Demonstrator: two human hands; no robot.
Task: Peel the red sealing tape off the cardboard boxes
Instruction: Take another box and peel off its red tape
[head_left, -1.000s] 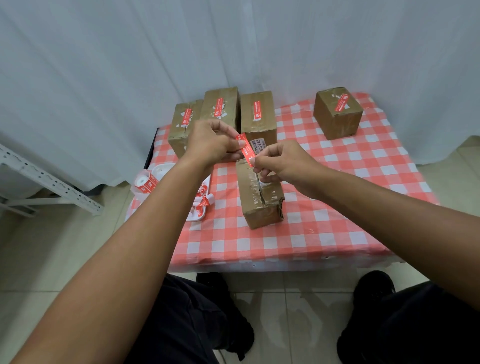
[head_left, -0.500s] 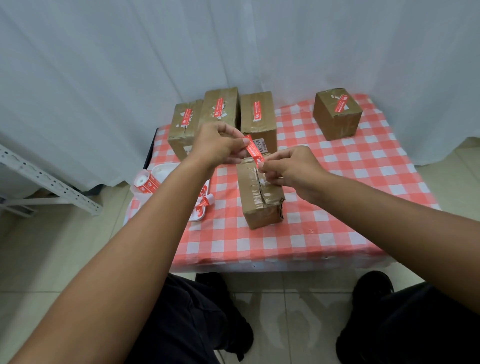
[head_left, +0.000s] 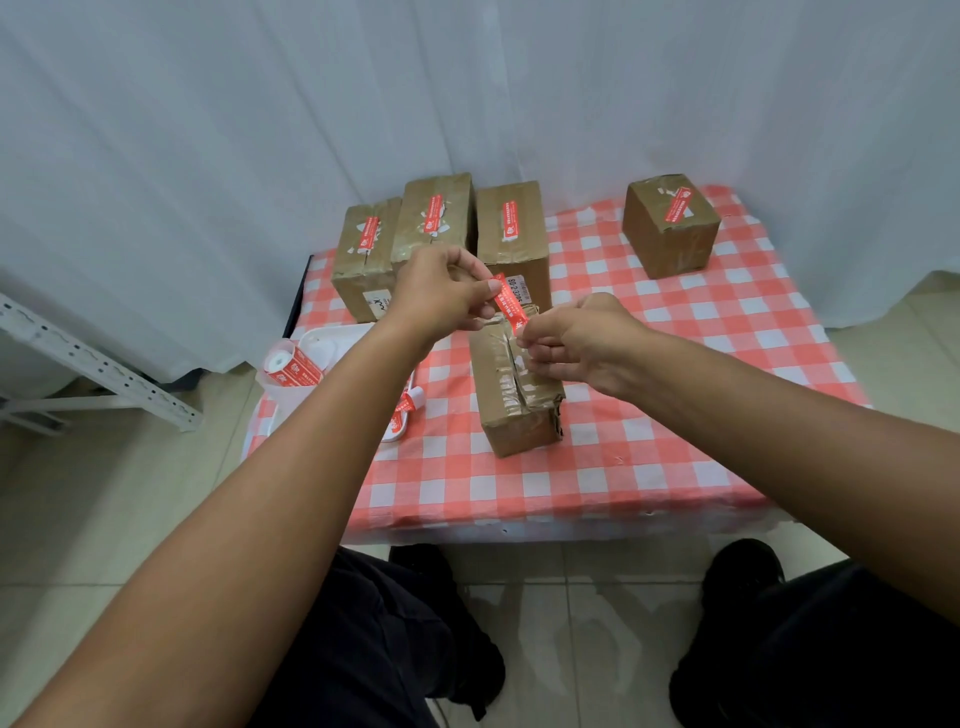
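A small cardboard box (head_left: 514, 400) stands in the middle of the checked table. A strip of red sealing tape (head_left: 508, 303) is stretched above its far end. My left hand (head_left: 441, 291) pinches the strip's upper end and my right hand (head_left: 576, 340) pinches its lower end, just over the box top. Three boxes stand at the back: a left box (head_left: 363, 260), a middle box (head_left: 434, 218) and a right box (head_left: 511, 228), each with red tape on top. A fourth taped box (head_left: 670, 223) sits at the far right.
A white tray (head_left: 317, 345) at the table's left edge holds a tape roll (head_left: 291, 366) and curled peeled strips (head_left: 405, 413). The red-and-white tablecloth (head_left: 649, 457) covers the low table. A white curtain hangs behind. A metal rack (head_left: 88, 364) lies on the floor to the left.
The strip has tilted, with my right hand dropping lower toward the box top and my left hand staying at the upper end. The box has not moved.
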